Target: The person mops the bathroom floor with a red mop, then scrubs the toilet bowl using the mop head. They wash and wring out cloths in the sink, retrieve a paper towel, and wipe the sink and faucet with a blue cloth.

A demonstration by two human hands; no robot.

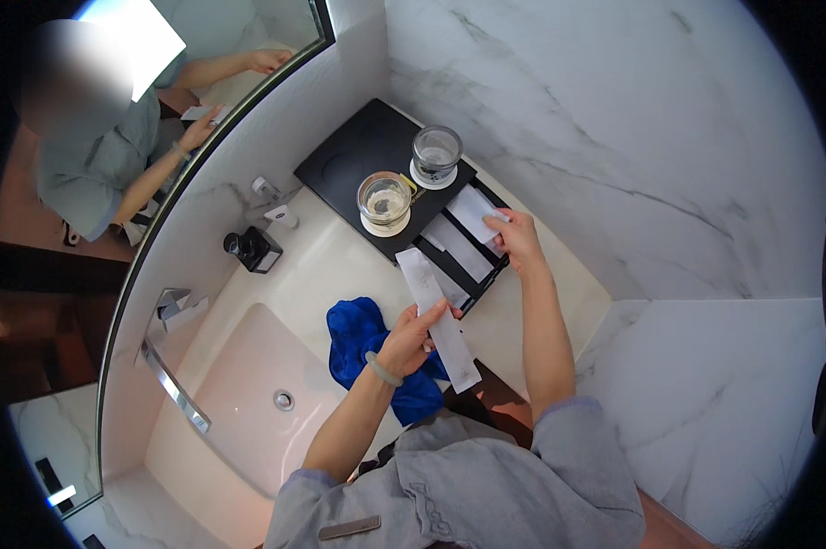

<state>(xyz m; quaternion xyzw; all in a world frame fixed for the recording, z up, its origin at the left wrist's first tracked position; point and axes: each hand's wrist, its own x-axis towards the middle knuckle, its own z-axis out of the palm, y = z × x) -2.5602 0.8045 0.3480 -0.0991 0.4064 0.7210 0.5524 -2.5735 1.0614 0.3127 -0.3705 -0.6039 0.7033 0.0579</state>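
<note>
My left hand (404, 342) is closed around a long, narrow white paper packet (421, 277), thumb on top, slanting in front of a black box (347, 163). The box's drawer (488, 278) is pulled out, and its compartments hold flat white packets. At the drawer's far right compartment, my right hand (520, 242) pinches the edge of a white packet (474, 209) with thumb and fingers. Two glasses, a nearer glass (384, 196) and a farther glass (437, 152), stand on white coasters on top of the box. Beneath my left wrist lies a crumpled blue cloth (354, 331).
A pale sink basin (243, 384) with a chrome tap (177, 388) is on the left. Behind it on the counter stand a black bottle (264, 250) and a small white tube (283, 217). A curved mirror (207, 174) lines the left wall; marble walls (614, 137) close off the right.
</note>
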